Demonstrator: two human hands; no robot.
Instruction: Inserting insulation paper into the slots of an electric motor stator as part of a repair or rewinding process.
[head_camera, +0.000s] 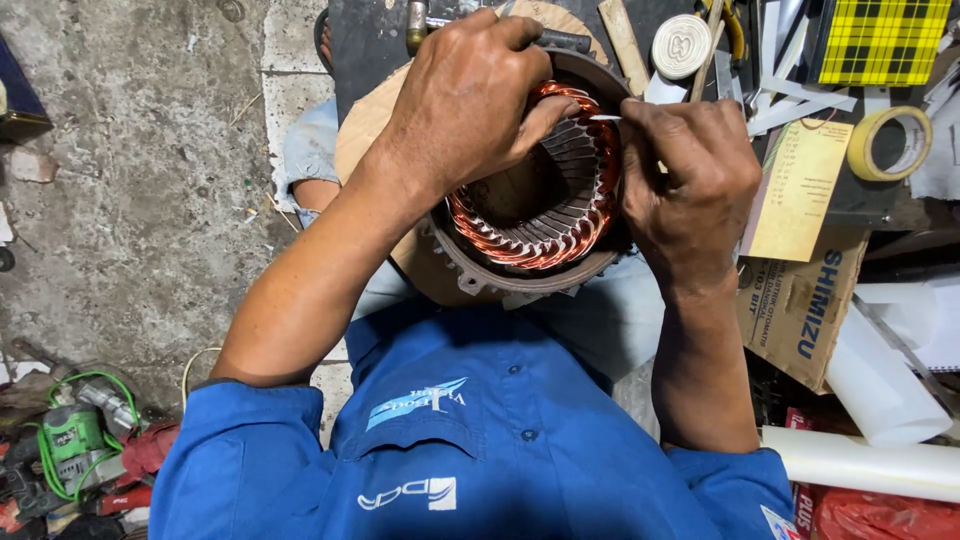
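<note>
While the left hand (465, 100) covers the stator's (535, 200) top rim, gripping it, the right hand (690, 180) pinches a half-hidden white strip (606, 118); beside the stator lies concrete floor (130, 200).

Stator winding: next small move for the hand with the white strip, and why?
Probably push the white strip further down into the slot at the stator rim. The right hand pinches it at the copper winding edge, with only a short end showing, while the left hand rests on the far rim, steadying the stator. How deep the strip already sits cannot be told.
</note>
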